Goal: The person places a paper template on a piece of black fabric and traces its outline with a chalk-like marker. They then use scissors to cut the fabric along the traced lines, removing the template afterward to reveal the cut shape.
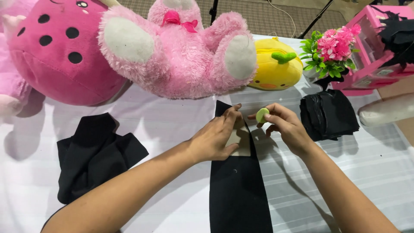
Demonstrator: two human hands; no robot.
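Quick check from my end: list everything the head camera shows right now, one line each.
Plush toys: three pink, one yellow, table's far edge.
Flower pot: one, pink blooms, far right.
Pink box: one, right corner.
Black fabric strip: one, centre.
Card template: one, beige, on strip.
Crumpled black cloth: one, left.
Black fabric stack: one, right.
Chalk disc: one, pale green.
Table cover: white.
Left hand: pressing the template.
Right hand: pinching the disc.

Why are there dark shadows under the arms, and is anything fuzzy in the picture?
In the head view, light from above throws soft shadows of both arms onto the white cloth. The left hand, the right hand and its pale green disc look sharp. The pink teddy bulges near the top edge, stretched by the wide lens.
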